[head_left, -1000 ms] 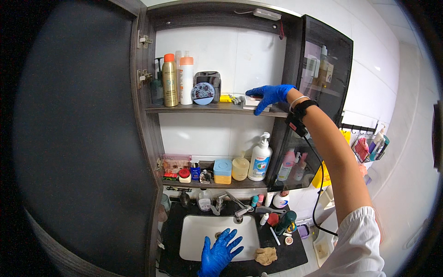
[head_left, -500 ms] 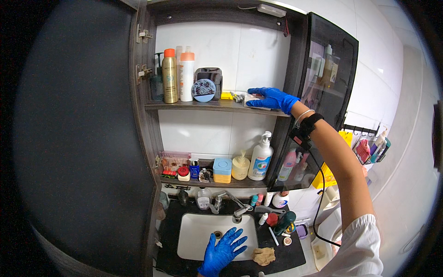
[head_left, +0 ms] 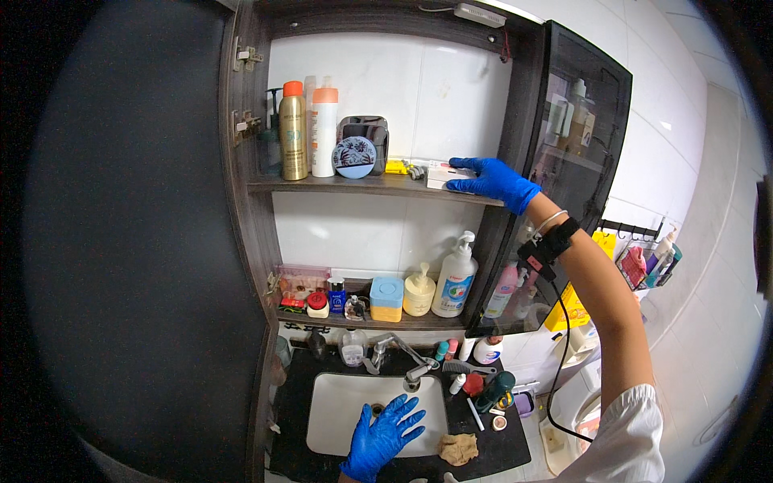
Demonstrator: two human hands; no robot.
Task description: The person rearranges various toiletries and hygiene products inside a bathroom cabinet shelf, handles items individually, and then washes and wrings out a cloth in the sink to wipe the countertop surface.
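On the upper shelf, a small white box (head_left: 439, 177) sits at the right. My right hand (head_left: 498, 183), in a blue glove, is at the box's right end with its fingers stretched out and apart, touching or just beside it. Left of the box lie a small yellow packet (head_left: 396, 167) and some small grey items. Low in the view, my left hand (head_left: 382, 439), also gloved in blue, hovers palm up over the white sink (head_left: 330, 427). Its fingers are spread, and nothing lies in it.
A gold spray can (head_left: 295, 137), a white bottle (head_left: 324, 133) and a round blue tin (head_left: 354, 157) stand left on the upper shelf. Below are a pump bottle (head_left: 455, 278) and a blue-yellow box (head_left: 387, 299). Cabinet doors stand open both sides. A beige cloth (head_left: 458, 449) lies beside the sink.
My right hand has slid to the right, uncovering more of the white box, which stays in place. My left hand has barely moved.
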